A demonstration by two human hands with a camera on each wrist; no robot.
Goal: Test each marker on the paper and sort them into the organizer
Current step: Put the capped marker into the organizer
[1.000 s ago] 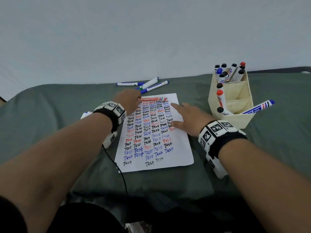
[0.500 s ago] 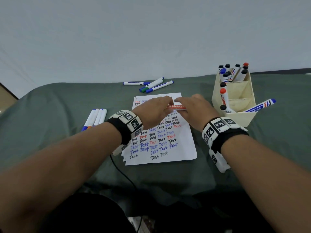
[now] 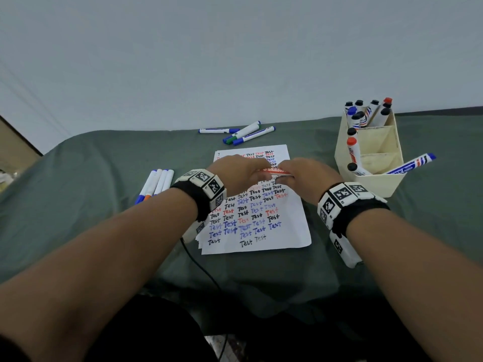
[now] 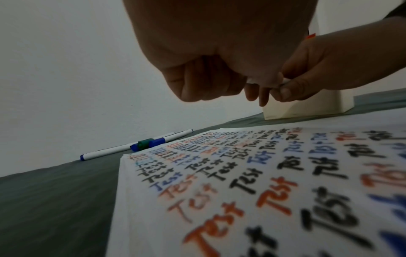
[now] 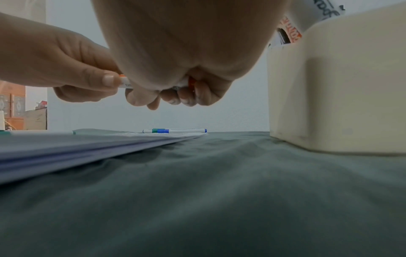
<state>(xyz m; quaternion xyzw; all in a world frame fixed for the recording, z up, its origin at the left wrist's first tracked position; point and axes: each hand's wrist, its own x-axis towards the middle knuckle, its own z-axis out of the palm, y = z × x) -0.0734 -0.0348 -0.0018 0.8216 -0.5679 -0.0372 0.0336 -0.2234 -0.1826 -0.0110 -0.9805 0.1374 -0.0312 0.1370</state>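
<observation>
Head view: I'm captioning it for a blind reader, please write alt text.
Both hands, left hand and right hand, hold a red marker level above a paper covered with "Test". A cream organizer of markers stands right; loose markers lie behind.

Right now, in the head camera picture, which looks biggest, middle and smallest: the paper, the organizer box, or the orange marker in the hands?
1. Paper, biggest.
2. Organizer, middle.
3. Orange marker, smallest, though both hands hide most of it.
</observation>
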